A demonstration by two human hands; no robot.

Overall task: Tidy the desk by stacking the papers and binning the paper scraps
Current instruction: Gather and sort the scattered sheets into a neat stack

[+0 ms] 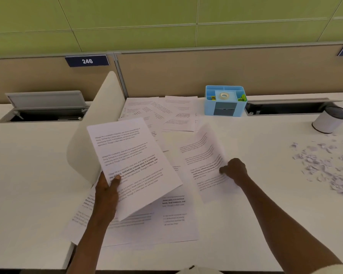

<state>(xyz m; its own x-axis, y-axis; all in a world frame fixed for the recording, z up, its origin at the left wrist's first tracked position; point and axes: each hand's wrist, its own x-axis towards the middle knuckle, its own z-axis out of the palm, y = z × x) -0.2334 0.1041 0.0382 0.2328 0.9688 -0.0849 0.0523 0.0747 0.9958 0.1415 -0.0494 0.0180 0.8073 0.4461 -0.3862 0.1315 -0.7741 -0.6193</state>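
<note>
My left hand (107,186) grips a printed sheet (131,159) by its lower left edge and holds it tilted above the desk, thumb on the text. My right hand (235,171) pinches the edge of a second printed sheet (204,155), which curls up off the desk. More printed papers (166,113) lie fanned out at the back of the desk, and others (158,220) lie flat under my left forearm. A scatter of torn paper scraps (323,165) covers the desk at the right.
A white cylindrical bin (329,119) with a dark inside stands at the back right, beyond the scraps. A blue desk organiser (225,101) with tape sits at the back. A white curved divider (99,115) rises at the left. Open cable trays (46,109) run along the partition.
</note>
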